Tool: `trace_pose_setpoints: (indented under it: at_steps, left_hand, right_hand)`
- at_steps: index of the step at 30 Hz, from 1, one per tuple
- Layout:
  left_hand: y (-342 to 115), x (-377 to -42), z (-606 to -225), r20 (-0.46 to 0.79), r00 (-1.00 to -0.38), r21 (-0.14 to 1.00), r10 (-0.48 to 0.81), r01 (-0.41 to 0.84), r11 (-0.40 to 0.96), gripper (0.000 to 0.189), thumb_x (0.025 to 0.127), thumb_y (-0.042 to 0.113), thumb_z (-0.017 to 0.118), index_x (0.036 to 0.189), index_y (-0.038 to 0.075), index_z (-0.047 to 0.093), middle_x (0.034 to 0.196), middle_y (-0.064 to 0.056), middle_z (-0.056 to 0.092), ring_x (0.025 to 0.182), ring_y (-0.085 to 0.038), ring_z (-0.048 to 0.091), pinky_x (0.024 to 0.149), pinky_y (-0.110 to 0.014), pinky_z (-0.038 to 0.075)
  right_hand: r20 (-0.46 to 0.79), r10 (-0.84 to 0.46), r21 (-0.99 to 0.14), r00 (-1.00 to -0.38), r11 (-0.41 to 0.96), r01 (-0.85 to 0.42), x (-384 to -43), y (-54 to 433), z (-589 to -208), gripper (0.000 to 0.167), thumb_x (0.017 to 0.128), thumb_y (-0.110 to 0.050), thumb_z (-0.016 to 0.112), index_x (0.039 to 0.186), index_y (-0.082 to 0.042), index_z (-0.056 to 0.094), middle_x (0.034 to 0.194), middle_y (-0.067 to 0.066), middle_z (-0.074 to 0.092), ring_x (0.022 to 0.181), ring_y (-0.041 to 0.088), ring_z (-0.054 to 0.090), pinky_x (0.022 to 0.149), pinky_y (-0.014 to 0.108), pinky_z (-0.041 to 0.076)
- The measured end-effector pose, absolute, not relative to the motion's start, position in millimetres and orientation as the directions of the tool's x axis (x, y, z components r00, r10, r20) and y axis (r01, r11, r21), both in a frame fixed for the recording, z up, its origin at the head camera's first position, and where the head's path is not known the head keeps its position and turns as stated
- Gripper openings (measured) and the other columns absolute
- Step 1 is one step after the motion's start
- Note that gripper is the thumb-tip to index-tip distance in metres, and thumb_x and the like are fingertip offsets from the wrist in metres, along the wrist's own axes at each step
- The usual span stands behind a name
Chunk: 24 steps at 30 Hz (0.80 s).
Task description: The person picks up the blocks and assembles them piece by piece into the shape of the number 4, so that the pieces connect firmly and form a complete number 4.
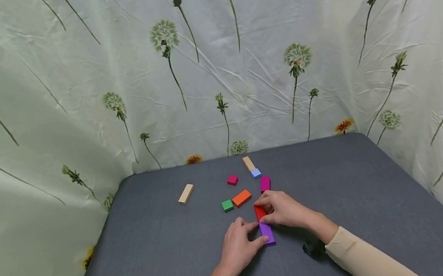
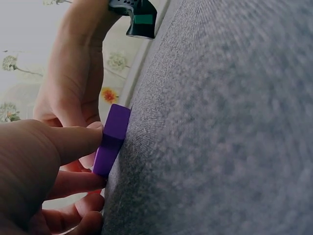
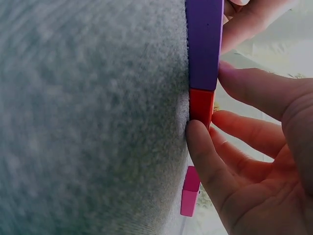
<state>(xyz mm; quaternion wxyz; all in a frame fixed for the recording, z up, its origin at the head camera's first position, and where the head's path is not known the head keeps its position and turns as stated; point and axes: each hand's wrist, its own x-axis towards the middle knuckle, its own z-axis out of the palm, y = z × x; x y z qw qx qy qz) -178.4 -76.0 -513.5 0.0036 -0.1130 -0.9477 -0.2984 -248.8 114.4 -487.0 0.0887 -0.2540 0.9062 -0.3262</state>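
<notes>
A purple block [image 1: 267,233] lies flat on the grey cloth, its far end against a red block [image 1: 260,212] in line with it. My left hand [image 1: 237,244] pinches the purple block, thumb at the near end and index finger near the joint; the left wrist view also shows this purple block [image 2: 113,137] between them. My right hand [image 1: 285,208] grips the red block between thumb and fingers. Up close in the right wrist view, the red block [image 3: 200,105] touches the purple block [image 3: 204,49], and fingers partly cover it.
Beyond the hands lie a magenta block [image 1: 265,184], an orange block [image 1: 241,198], a green block [image 1: 227,206], a crimson block [image 1: 232,180], a light blue block [image 1: 256,173] and two plain wooden blocks, one at left [image 1: 186,194]. A flower-printed curtain [image 1: 210,63] surrounds the table.
</notes>
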Motion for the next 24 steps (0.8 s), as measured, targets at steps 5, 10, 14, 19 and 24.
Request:
trace_pose_setpoints:
  at_steps: [5, 10, 14, 19, 24]
  left_hand:
    - [-75, -177, -513, 0.063, -0.976, 0.567, 0.208, 0.207, 0.797, 0.048, 0.079, 0.045, 0.085, 0.118, 0.017, 0.078, 0.079, 0.005, 0.042, 0.073, -0.011, 0.038, 0.061, -0.027, 0.029]
    - [-75, -178, -511, 0.075, -0.976, 0.57, 0.202, 0.208, 0.795, 0.048, 0.079, 0.043, 0.086, 0.118, 0.016, 0.078, 0.08, 0.005, 0.042, 0.074, -0.011, 0.039, 0.061, -0.027, 0.031]
    - [-76, -179, -510, 0.067, -0.975, 0.577, 0.21, 0.21, 0.79, 0.049, 0.08, 0.043, 0.085, 0.119, 0.016, 0.077, 0.082, 0.005, 0.043, 0.075, -0.01, 0.04, 0.062, -0.027, 0.032]
    - [-81, -180, -507, 0.082, -0.97, 0.583, 0.229, 0.233, 0.779, 0.052, 0.08, 0.044, 0.085, 0.121, 0.015, 0.074, 0.087, 0.005, 0.048, 0.078, -0.01, 0.044, 0.064, -0.027, 0.037]
    - [-81, -181, -503, 0.134, -0.946, 0.496, 0.296, 0.323, 0.806, 0.051, 0.081, 0.045, 0.084, 0.123, 0.017, 0.073, 0.104, 0.003, 0.057, 0.093, -0.013, 0.052, 0.076, -0.032, 0.048]
  right_hand:
    - [0.008, -0.512, -0.64, -0.859, 0.658, -0.398, -249, 115, -489, 0.05, 0.084, -0.017, 0.084, 0.13, -0.006, 0.068, 0.119, 0.002, 0.063, 0.094, 0.014, 0.064, 0.078, 0.033, 0.056]
    - [0.03, -0.51, -0.644, -0.86, 0.648, -0.406, -248, 115, -488, 0.049, 0.083, -0.016, 0.084, 0.128, -0.004, 0.069, 0.12, 0.002, 0.063, 0.094, 0.014, 0.065, 0.079, 0.034, 0.057]
    - [0.035, -0.524, -0.652, -0.851, 0.633, -0.417, -249, 116, -488, 0.049, 0.083, -0.016, 0.084, 0.127, -0.004, 0.069, 0.121, 0.004, 0.062, 0.095, 0.015, 0.066, 0.079, 0.035, 0.057]
    - [0.04, -0.537, -0.63, -0.843, 0.641, -0.438, -251, 119, -486, 0.047, 0.085, -0.02, 0.083, 0.128, -0.008, 0.069, 0.123, 0.003, 0.06, 0.094, 0.014, 0.065, 0.078, 0.031, 0.056]
    - [0.077, -0.517, -0.587, -0.853, 0.668, -0.458, -255, 125, -481, 0.045, 0.086, -0.02, 0.082, 0.128, -0.011, 0.069, 0.12, 0.003, 0.061, 0.092, 0.015, 0.064, 0.075, 0.031, 0.055]
